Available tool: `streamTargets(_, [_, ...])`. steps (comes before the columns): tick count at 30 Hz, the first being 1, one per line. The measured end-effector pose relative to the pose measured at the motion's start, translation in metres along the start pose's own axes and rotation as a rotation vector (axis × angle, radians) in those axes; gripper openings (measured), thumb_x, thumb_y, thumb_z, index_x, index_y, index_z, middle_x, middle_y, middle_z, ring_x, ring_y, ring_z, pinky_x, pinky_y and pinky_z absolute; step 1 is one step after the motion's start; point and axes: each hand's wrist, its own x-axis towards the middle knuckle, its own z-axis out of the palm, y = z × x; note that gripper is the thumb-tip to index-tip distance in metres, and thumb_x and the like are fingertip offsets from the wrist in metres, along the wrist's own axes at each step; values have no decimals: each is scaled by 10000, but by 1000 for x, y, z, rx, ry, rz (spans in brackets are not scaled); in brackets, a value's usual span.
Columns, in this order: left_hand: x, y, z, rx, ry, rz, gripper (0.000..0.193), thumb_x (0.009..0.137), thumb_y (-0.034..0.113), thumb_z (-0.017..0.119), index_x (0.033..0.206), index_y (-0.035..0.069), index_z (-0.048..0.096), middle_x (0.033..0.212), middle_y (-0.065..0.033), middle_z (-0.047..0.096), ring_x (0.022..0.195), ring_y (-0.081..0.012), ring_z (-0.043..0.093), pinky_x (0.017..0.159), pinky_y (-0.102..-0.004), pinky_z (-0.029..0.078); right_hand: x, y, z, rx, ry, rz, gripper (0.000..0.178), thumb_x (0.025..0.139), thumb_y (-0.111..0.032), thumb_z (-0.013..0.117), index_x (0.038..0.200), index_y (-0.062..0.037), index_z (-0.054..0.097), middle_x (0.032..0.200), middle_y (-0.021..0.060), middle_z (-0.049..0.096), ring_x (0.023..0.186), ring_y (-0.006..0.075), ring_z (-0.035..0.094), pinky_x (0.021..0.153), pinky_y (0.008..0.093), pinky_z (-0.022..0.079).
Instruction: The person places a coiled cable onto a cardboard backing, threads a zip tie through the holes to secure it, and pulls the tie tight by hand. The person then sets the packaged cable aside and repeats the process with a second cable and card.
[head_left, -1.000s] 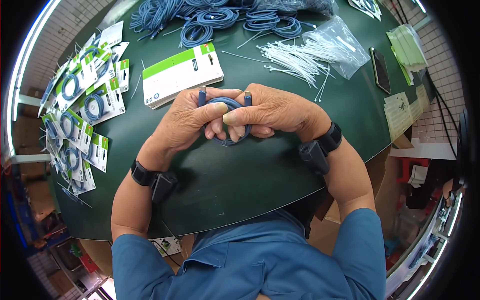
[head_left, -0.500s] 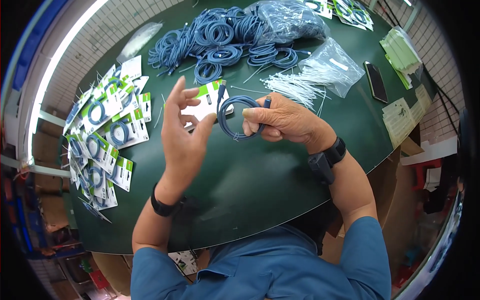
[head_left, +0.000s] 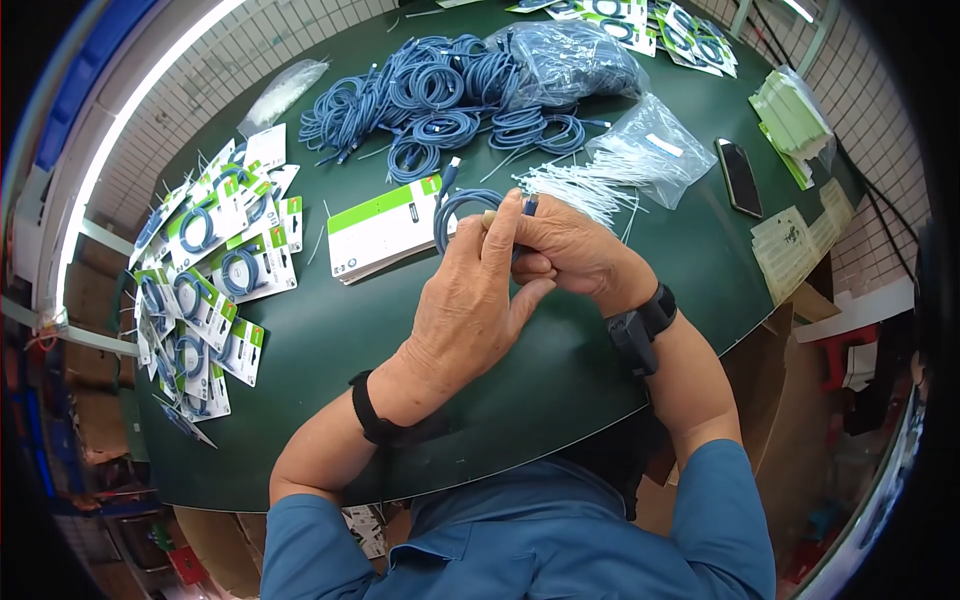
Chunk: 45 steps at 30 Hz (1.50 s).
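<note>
A coiled blue cable with a connector at each end is pinched in my right hand, between thumb and fingers. My left hand lies across the front of the coil, its back toward me, index finger stretched up beside the right thumb and thumb spread to the right. It hides the lower part of the coil and touches at the right fingertips; its other fingers are partly hidden. Behind the coil, to the left, rests a stack of white and green packaging cards.
Several carded cables are piled at the left. Loose coiled cables and a filled plastic bag lie at the back. White cable ties spill from a clear bag. A phone and green cards are at the right.
My left hand has moved right, from beside the coil to in front of it, uncovering the card stack. My right hand still holds the cable in nearly the same place.
</note>
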Motion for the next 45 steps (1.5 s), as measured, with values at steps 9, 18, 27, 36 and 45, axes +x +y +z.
streamTargets(9, [-9, -28, -1, 65, 25, 127, 778, 815, 28, 814, 1516, 48, 476, 1097, -133, 630, 907, -312, 644, 764, -407, 548, 6, 3, -1, -371, 155, -91, 258, 985, -280, 747, 931, -44, 657, 747, -23, 583, 587, 46, 499, 519, 201, 390])
streamTargets(18, [-12, -50, -7, -130, 165, 275, 400, 764, -44, 833, 1144, 37, 740, 863, -84, 677, 763, -252, 650, 676, -349, 542, 9, 7, 5, -179, 98, -13, 242, 999, -260, 726, 958, -50, 615, 794, -22, 575, 641, 52, 524, 549, 199, 407])
streamTargets(27, [-11, -57, -35, -269, 148, 123, 246, 786, -43, 832, 1012, 14, 753, 869, -93, 704, 762, -226, 684, 672, -336, 548, 6, -4, 10, -309, 181, -163, 324, 984, -250, 746, 1175, -11, 637, 1044, 54, 657, 756, 95, 621, 620, 233, 489])
streamTargets(36, [-10, -53, -45, -138, 74, 239, 187, 793, -98, 758, 949, 0, 729, 860, -119, 678, 761, -281, 645, 667, -355, 504, 1, 8, 26, -1511, 95, -954, 387, 792, -95, 752, 1173, -102, 682, 1162, 127, 646, 969, 338, 704, 778, 428, 591])
streamTargets(45, [-13, -61, -36, -172, -86, 237, 138, 885, -143, 649, 975, -40, 665, 939, -167, 615, 862, -307, 597, 786, -379, 490, 15, 26, 17, -1754, 114, -667, 105, 765, -175, 703, 749, -75, 732, 774, 111, 741, 759, 364, 722, 658, 481, 557])
